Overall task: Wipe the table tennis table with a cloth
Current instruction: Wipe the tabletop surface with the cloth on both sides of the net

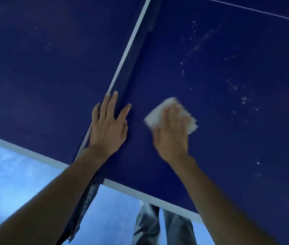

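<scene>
The dark blue table tennis table (pixel 210 147) fills most of the view, with a white-topped net (pixel 131 50) running from its near edge up to the top middle. My left hand (pixel 109 126) lies flat across the net's top with straight fingers. Just right of the net, my right hand (pixel 171 133) presses a white cloth (pixel 156 114) onto the table surface; hand and cloth are blurred. White dust specks (pixel 246 99) are scattered over the table's right half.
The table's white near edge (pixel 149 198) runs diagonally across the lower view. Below it lie a light blue floor (pixel 13 183) and my legs in grey trousers (pixel 163 225). A thin white line (pixel 255 10) crosses the top right.
</scene>
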